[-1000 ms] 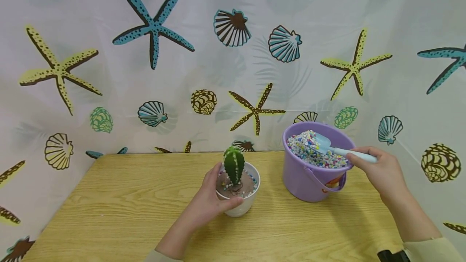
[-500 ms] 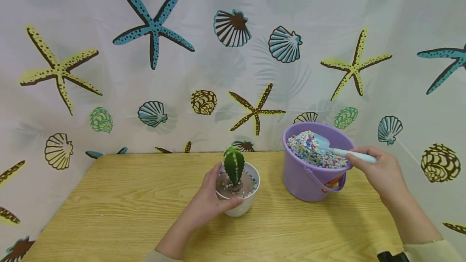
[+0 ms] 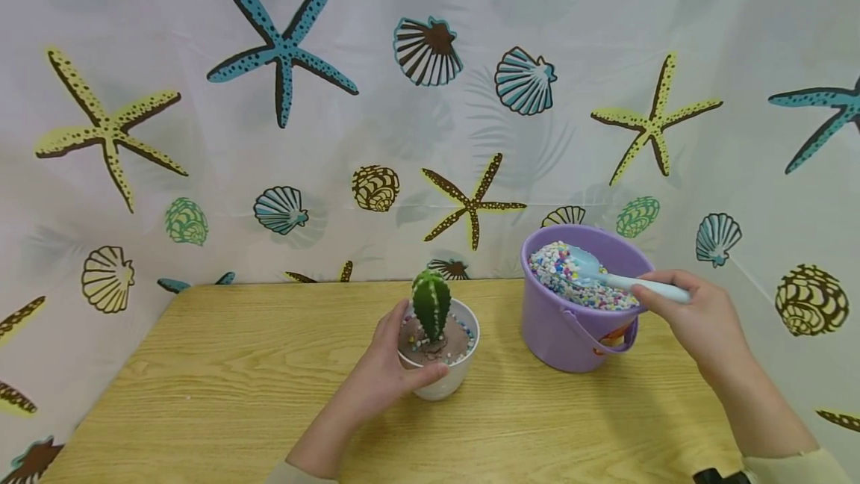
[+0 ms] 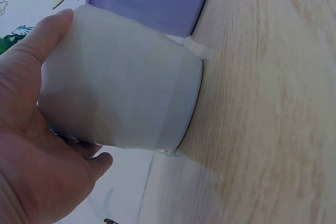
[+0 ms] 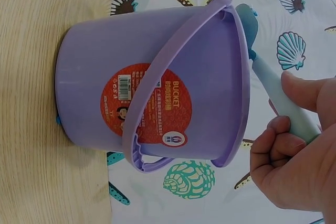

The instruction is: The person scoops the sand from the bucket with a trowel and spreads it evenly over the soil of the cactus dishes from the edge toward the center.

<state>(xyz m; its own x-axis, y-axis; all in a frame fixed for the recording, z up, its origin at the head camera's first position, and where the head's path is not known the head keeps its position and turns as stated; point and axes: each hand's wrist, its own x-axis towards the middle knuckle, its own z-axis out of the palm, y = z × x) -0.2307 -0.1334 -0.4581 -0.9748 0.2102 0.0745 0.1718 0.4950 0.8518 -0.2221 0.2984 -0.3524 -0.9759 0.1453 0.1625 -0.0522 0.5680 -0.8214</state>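
My left hand (image 3: 386, 372) holds a white pot (image 3: 440, 388) from its left side, thumb at the front and fingers around the far side. In the pot stands a green cactus (image 3: 431, 305) in brown soil, with small coloured beads scattered near the rim. At the right, my right hand (image 3: 702, 316) grips the handle of a light blue scoop (image 3: 645, 286). The scoop's blade lies in the colourful beads (image 3: 554, 266) that fill part of a purple bucket (image 3: 564, 342). In the right wrist view, thumb and curled fingers close round the scoop handle (image 5: 281, 95).
Pot and bucket stand on a wooden table (image 3: 222, 372), the bucket to the right of the pot. The bucket's handle (image 5: 157, 72) hangs down its side. Behind the table hangs a white cloth (image 3: 376, 118) printed with starfish and shells.
The right hand and scoop have shifted slightly left, and the blade sits a little further left among the beads. The left hand and pot have stayed still.
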